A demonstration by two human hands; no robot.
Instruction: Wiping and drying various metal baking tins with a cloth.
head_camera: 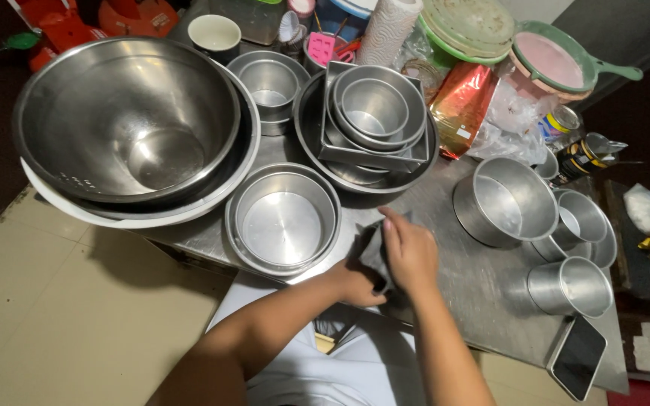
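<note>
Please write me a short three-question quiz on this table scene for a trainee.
1. True or false: both hands are on the dark cloth at the steel table's near edge.
2. What lies flat at the table's corner nearest the right hand? A) phone B) spoon C) knife
3. Which is nearer the left hand: the round pan or the big steel bowl?

Key:
1. True; the fingers of both hands close on it.
2. A, the phone.
3. The round pan.
</note>
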